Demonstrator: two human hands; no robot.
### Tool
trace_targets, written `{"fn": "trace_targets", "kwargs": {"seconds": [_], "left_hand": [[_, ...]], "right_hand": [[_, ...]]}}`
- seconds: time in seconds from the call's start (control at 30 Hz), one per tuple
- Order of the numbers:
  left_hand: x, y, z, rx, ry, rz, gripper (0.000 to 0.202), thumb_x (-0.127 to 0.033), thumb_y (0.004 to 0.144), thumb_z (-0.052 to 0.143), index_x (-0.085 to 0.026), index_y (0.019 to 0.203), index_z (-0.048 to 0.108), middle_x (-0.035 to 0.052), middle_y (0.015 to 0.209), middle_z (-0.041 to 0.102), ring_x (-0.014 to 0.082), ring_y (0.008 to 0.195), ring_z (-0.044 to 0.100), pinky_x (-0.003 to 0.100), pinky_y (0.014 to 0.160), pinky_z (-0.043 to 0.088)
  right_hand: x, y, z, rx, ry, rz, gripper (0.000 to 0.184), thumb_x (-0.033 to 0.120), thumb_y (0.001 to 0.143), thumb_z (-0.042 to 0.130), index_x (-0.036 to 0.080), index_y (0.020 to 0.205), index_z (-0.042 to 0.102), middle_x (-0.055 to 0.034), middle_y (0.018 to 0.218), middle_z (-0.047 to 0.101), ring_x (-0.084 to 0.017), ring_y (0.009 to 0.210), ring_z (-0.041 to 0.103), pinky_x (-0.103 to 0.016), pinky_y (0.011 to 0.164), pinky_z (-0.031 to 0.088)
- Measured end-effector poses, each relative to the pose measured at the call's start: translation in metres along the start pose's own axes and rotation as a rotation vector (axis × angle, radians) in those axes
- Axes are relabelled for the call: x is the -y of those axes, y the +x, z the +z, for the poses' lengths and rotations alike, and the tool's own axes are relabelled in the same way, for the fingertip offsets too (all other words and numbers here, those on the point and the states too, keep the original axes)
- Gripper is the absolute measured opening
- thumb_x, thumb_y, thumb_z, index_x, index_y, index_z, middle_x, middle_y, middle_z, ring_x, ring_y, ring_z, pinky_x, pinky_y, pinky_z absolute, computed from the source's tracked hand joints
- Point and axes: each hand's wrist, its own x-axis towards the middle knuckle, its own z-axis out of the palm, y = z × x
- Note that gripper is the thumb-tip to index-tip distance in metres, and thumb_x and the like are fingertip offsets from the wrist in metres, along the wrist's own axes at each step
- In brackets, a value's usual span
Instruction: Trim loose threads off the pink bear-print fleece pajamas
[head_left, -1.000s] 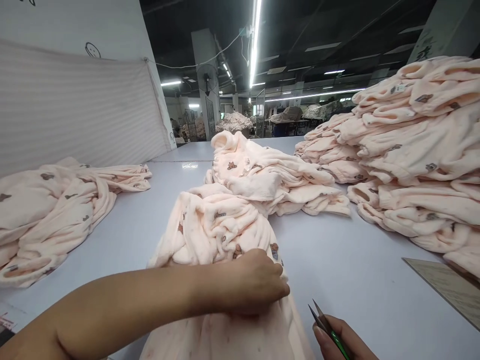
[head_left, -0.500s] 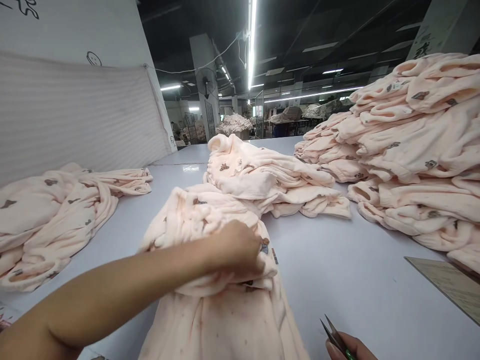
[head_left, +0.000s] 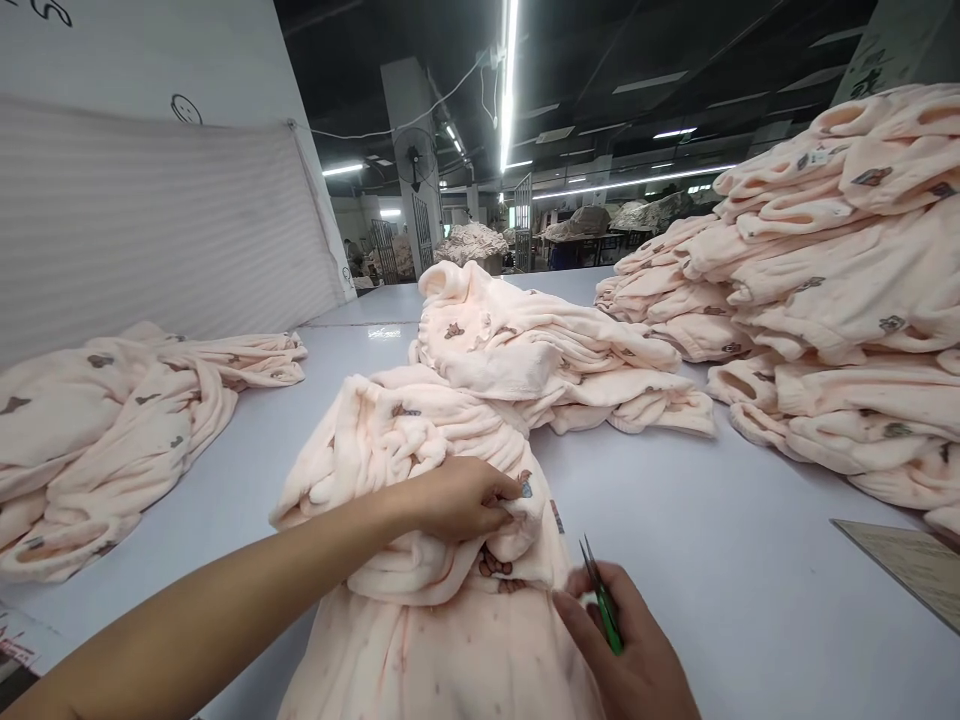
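The left hand (head_left: 457, 497) is closed in a pinch on a bunched fold of the pink fleece garment (head_left: 420, 470), thumb and fingers pressed into the cloth, the forearm reaching in across the lower left. Just to its right and a little nearer the viewer, the right hand (head_left: 630, 650) is curled around a pair of green-handled snips (head_left: 600, 595), whose thin blades point up and away, their tips close to the garment's edge; whether the blades touch the cloth is hard to tell. That hand's fingertips rest against the lower part of the same garment, which spreads down over the white counter (head_left: 712, 540) toward the viewer.

Beyond the left hand lies a low heap of folded pink pieces (head_left: 540, 360). Far to the right of the right hand rises a tall stack of the same fleece (head_left: 840, 280), with a flat board (head_left: 907, 565) lying at its foot. Well off to the left of the left arm, a loose pile of pink cloth (head_left: 112, 430) rests beside a striped hanging sheet (head_left: 150, 220).
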Motion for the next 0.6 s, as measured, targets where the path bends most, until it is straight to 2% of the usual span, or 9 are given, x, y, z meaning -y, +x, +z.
{"fn": "trace_targets", "kwargs": {"seconds": [0.07,0.13,0.2,0.27,0.37,0.47,0.53,0.6], "left_hand": [[0.001,0.000,0.003,-0.028,-0.057,-0.010,0.013,-0.019,0.075,0.047,-0.017,0.062,0.047,-0.0040,0.058,0.045,0.0116,0.059,0.040,0.022,0.056,0.030],[0.004,0.000,0.005,-0.069,-0.126,-0.040,0.012,-0.018,0.076,0.045,-0.017,0.078,0.057,-0.0017,0.071,0.055,0.0133,0.068,0.047,0.022,0.062,0.033],[0.009,-0.001,0.004,-0.092,-0.206,-0.080,0.031,-0.015,0.077,0.042,-0.019,0.103,0.057,0.0005,0.086,0.060,0.0145,0.075,0.051,0.022,0.066,0.036],[0.014,-0.001,0.000,-0.074,-0.288,-0.107,0.043,-0.013,0.076,0.041,-0.020,0.116,0.054,0.0005,0.086,0.062,0.0142,0.073,0.053,0.022,0.064,0.038],[0.020,0.001,-0.006,-0.025,-0.397,-0.097,0.037,-0.020,0.078,0.048,-0.021,0.114,0.058,-0.0003,0.089,0.065,0.0145,0.079,0.056,0.021,0.071,0.041],[0.024,0.006,-0.008,0.010,-0.486,-0.084,0.026,-0.032,0.080,0.054,-0.016,0.098,0.064,0.0007,0.096,0.064,0.0160,0.091,0.054,0.022,0.082,0.039],[0.028,0.010,-0.006,0.040,-0.547,-0.091,0.025,-0.035,0.082,0.052,-0.013,0.083,0.064,0.0010,0.085,0.063,0.0155,0.085,0.054,0.022,0.079,0.040],[0.032,0.013,-0.003,0.055,-0.608,-0.109,0.027,-0.035,0.083,0.050,-0.012,0.076,0.062,0.0006,0.076,0.060,0.0146,0.079,0.053,0.022,0.075,0.041]], "right_hand": [[0.004,0.012,0.016,0.014,0.031,-0.009,0.036,0.052,0.068,0.065,0.024,0.084,0.049,0.0032,0.079,0.056,-0.015,0.071,0.054,-0.023,0.060,0.041],[0.007,0.022,0.028,0.055,0.102,-0.021,0.034,0.051,0.073,0.061,0.025,0.089,0.046,0.0034,0.075,0.055,-0.016,0.067,0.054,-0.024,0.059,0.043],[0.009,0.029,0.034,0.085,0.197,-0.043,0.027,0.049,0.080,0.054,0.025,0.087,0.043,0.0056,0.068,0.049,-0.013,0.060,0.049,-0.023,0.055,0.042],[0.011,0.035,0.034,0.072,0.276,-0.065,0.023,0.045,0.082,0.053,0.025,0.084,0.042,0.0067,0.068,0.045,-0.010,0.060,0.044,-0.020,0.056,0.039],[0.011,0.043,0.032,0.057,0.341,-0.082,0.022,0.040,0.082,0.056,0.023,0.084,0.043,0.0071,0.068,0.040,-0.009,0.058,0.039,-0.020,0.054,0.035],[0.008,0.053,0.033,0.061,0.388,-0.067,0.021,0.038,0.084,0.056,0.021,0.086,0.045,0.0065,0.070,0.041,-0.008,0.054,0.039,-0.021,0.051,0.034],[0.005,0.059,0.036,0.072,0.416,-0.033,0.019,0.036,0.085,0.055,0.020,0.089,0.045,0.0058,0.073,0.044,-0.006,0.052,0.038,-0.020,0.047,0.032],[0.002,0.064,0.038,0.111,0.424,0.015,0.019,0.036,0.086,0.054,0.019,0.089,0.045,0.0061,0.071,0.043,-0.005,0.047,0.035,-0.018,0.042,0.027]]}}
